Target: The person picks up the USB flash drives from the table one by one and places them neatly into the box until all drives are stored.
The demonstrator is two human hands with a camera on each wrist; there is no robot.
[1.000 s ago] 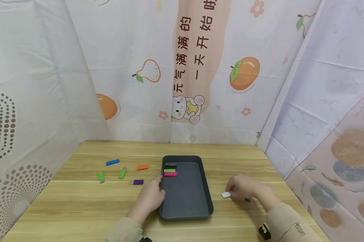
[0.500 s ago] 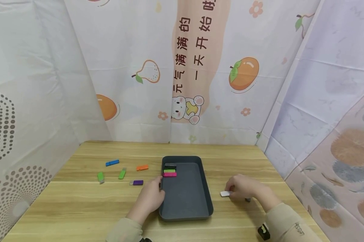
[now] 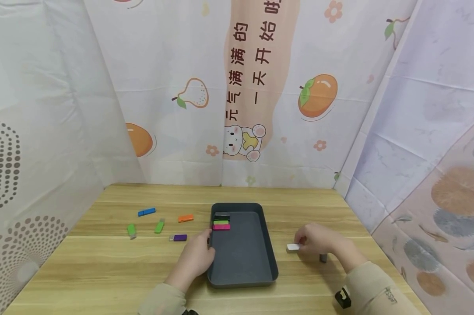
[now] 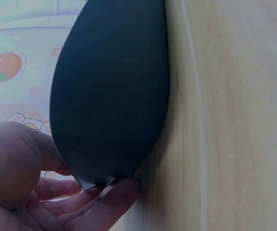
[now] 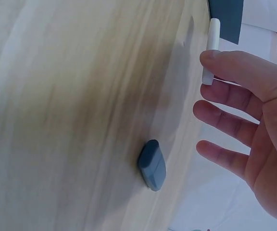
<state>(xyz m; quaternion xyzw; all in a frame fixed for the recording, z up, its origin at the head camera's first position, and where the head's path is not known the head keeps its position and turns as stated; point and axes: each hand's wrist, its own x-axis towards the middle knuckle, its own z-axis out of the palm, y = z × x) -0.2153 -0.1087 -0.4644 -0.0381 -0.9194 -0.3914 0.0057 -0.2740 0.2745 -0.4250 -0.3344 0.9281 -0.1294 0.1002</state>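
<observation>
My right hand [image 3: 317, 239] pinches a white USB stick [image 3: 292, 247] between thumb and forefinger, just right of the grey tray [image 3: 242, 253]. The right wrist view shows the white stick lifted off the wood, the other fingers spread loosely. Below that hand lies a dark grey USB stick [image 5: 153, 166]. My left hand [image 3: 196, 255] holds the tray's left side; in the left wrist view its fingers [image 4: 107, 207] curl against the tray's outer wall. Inside the tray's far left corner, a pink stick [image 3: 221, 227], a lime one [image 3: 221, 222] and dark ones lie side by side.
On the wooden table [image 3: 103, 271], left of the tray, lie a blue stick [image 3: 146, 211], an orange one [image 3: 185, 218], a purple one [image 3: 179, 238] and two green ones, one of them [image 3: 131, 230] farthest left. A printed curtain [image 3: 173, 166] hangs behind the table.
My right hand has risen a little, and the white stick has come up with it. More of the dark grey stick now shows beneath the hand. The left hand and tray stay put.
</observation>
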